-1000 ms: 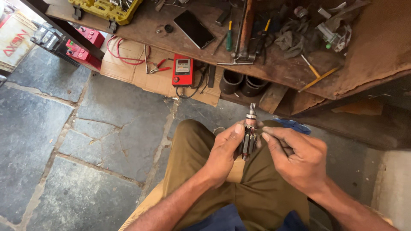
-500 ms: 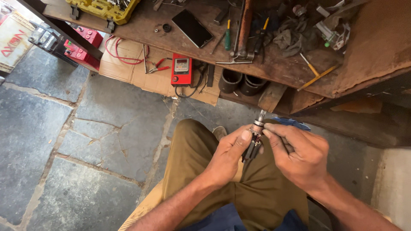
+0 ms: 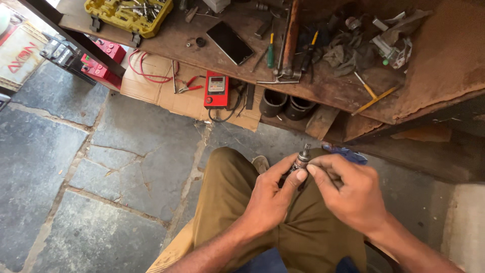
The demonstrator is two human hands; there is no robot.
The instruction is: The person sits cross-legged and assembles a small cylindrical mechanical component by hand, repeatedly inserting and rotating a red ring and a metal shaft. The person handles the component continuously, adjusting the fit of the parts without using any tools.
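Above stone floor [image 3: 101, 167], both hands [image 3: 308, 194] hold metal shaft [image 3: 302, 161] pointing up-right

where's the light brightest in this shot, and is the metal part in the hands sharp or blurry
Head view: brightest on the stone floor at left, dimmer under the workbench; the small metal part looks fairly sharp, mostly covered by the left hand and right hand.

Both forearms reach forward over the lap, hands meeting above the knees. The left hand [image 3: 270, 199] curls palm inward, thumb and forefinger extended upward and pinched together. The right hand [image 3: 348, 189] faces it, knuckles up, its fingers [image 3: 318, 169] bent and touching the left fingertips.
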